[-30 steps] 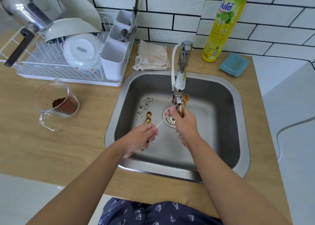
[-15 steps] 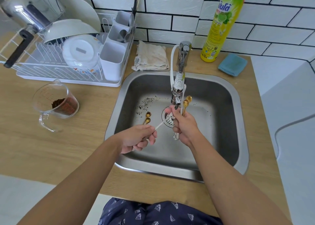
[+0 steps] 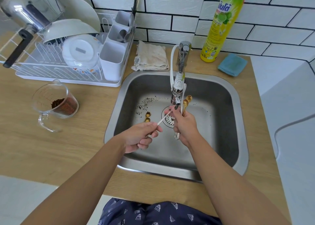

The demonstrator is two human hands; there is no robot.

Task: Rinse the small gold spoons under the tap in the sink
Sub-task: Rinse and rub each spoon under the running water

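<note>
My right hand (image 3: 185, 126) grips two gold spoons (image 3: 186, 102) upright, bowls just beside the tap (image 3: 177, 102) nozzle. My left hand (image 3: 139, 136) pinches a white-handled spoon (image 3: 163, 118), its long axis aimed up-right at the nozzle. Two more (image 3: 147, 117) lie in the sink (image 3: 221, 122), left of the drain, nearer my left.

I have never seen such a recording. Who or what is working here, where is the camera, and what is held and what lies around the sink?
No machine: a person works with bare hands. The one camera sits on the head, looking down. The right hand grips small gold spoons beside the chrome tap. The left hand pinches a thin white stick. Two more gold spoons lie in the steel sink. On the wooden counter stand a white dish rack, a glass measuring cup and a yellow-green soap bottle.
</note>
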